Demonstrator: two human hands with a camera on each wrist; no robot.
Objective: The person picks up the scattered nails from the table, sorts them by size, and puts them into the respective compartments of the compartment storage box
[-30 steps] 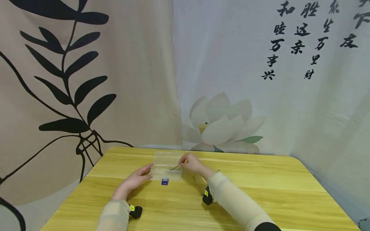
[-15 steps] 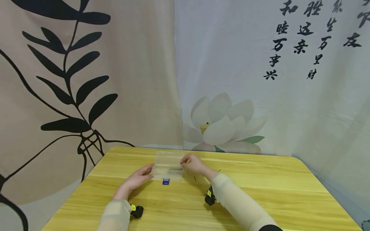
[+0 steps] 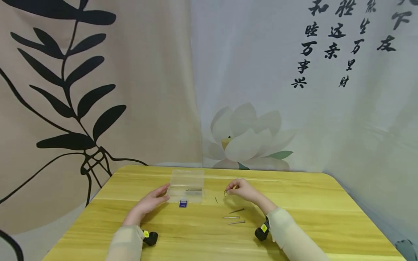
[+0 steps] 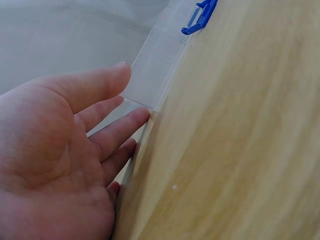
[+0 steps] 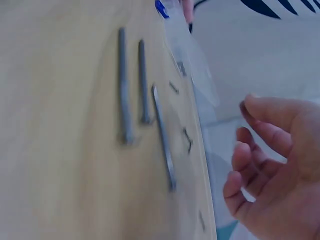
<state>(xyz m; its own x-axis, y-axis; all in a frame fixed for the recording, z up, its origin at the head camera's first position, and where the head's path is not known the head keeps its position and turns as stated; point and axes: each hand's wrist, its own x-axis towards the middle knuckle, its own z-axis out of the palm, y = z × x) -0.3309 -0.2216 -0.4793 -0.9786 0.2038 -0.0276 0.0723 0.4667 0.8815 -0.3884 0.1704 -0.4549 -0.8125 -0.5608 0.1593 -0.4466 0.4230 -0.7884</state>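
My left hand [image 3: 151,202] rests at the left side of a clear plastic box [image 3: 174,200]; its fingers are extended, with fingertips right at the corner in the left wrist view. The box's lid [image 3: 187,177] is raised at the back, and a blue clasp [image 3: 183,204] is at its front. Several grey nails [image 3: 194,190] lie inside. To the right, my right hand [image 3: 243,190] hovers with thumb and forefinger close together over a small nail [image 3: 225,194]. In the right wrist view its fingers [image 5: 270,112] are loosely bent, with nothing visible between them.
Three long nails lie on the wooden table [image 3: 196,235]: an upper nail [image 3: 236,210], a middle nail [image 3: 231,217] and a lower nail [image 3: 236,222]. Another small nail [image 3: 216,199] is between box and right hand. A printed curtain [image 3: 156,90] hangs behind the table.
A second ago my right hand held a nail over the box; half a second ago it let that nail go inside. It has since moved right, over the small nails. The left hand stays.
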